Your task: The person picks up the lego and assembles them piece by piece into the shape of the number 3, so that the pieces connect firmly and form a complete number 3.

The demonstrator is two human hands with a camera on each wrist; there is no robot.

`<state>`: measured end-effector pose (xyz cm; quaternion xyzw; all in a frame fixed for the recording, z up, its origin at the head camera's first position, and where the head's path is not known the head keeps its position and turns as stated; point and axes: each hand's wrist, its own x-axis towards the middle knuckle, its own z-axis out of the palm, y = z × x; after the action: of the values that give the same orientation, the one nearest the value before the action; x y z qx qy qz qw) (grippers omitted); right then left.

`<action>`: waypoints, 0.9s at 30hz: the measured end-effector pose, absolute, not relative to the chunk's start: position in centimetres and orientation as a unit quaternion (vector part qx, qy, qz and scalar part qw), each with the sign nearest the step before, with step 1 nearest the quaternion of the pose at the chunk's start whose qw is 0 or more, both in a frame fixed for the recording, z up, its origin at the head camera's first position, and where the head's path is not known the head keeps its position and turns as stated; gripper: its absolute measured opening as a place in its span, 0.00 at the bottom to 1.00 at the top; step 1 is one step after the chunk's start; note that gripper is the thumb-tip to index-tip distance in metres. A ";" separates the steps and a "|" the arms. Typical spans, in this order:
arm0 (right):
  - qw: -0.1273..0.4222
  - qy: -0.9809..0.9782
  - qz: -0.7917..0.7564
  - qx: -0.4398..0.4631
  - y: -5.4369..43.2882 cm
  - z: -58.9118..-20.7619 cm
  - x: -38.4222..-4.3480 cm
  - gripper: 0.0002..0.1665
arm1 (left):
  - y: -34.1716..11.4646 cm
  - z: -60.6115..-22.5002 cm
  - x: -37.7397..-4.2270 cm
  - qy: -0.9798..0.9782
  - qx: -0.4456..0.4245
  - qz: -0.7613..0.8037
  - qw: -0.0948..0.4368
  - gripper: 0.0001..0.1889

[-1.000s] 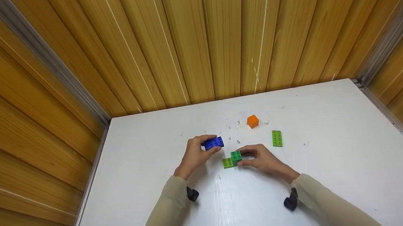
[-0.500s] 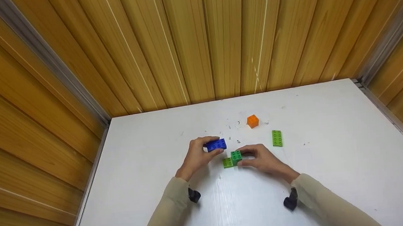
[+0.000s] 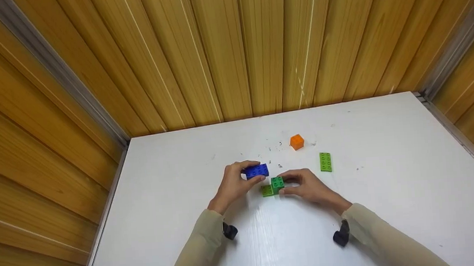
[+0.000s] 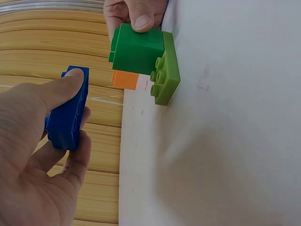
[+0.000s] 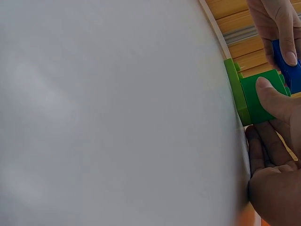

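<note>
A blue building brick (image 3: 257, 171) is pinched between the thumb and fingers of my left hand (image 3: 234, 184), raised above the table. My right hand (image 3: 307, 186) grips a dark green brick (image 4: 138, 47) by its sides. That brick sits on the right half of a flat light green plate (image 3: 267, 190), whose left half shows bare studs. The plate lies on the table. In the left wrist view the blue brick is tilted and apart from the green one. The right wrist view shows my right thumb (image 5: 275, 101) pressed against the dark green brick.
An orange brick (image 3: 297, 142) stands farther back on the white table (image 3: 162, 196). To the right of my right hand lies a second light green plate (image 3: 325, 162). Wood-patterned walls (image 3: 223, 54) close off the back and sides.
My left hand has moved a little to the right with the blue brick, closer to the dark green one. My right hand has stayed in place.
</note>
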<state>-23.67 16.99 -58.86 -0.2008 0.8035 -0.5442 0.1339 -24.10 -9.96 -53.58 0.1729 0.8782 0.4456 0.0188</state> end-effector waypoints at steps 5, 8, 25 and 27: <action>0.132 0.799 -0.549 -0.204 17.0 -58.8 -23.6 0.24 | -9.7 -53.7 -24.1 0.878 0.176 0.445 0.019 0.24; 0.132 0.799 -0.551 -0.203 17.0 -58.8 -23.6 0.24 | -9.6 -53.8 -24.1 0.878 0.176 0.446 0.020 0.24; 0.126 0.798 -0.551 -0.208 17.1 -59.0 -23.7 0.25 | -8.8 -53.5 -23.8 0.868 0.189 0.458 0.032 0.25; 0.125 0.798 -0.551 -0.211 17.0 -59.0 -23.7 0.25 | -8.6 -53.5 -23.7 0.869 0.189 0.456 0.033 0.24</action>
<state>-23.73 17.05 -59.05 -0.2105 0.7976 -0.5513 0.1248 -23.74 -8.62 -53.46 0.1890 0.8692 0.4558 0.0327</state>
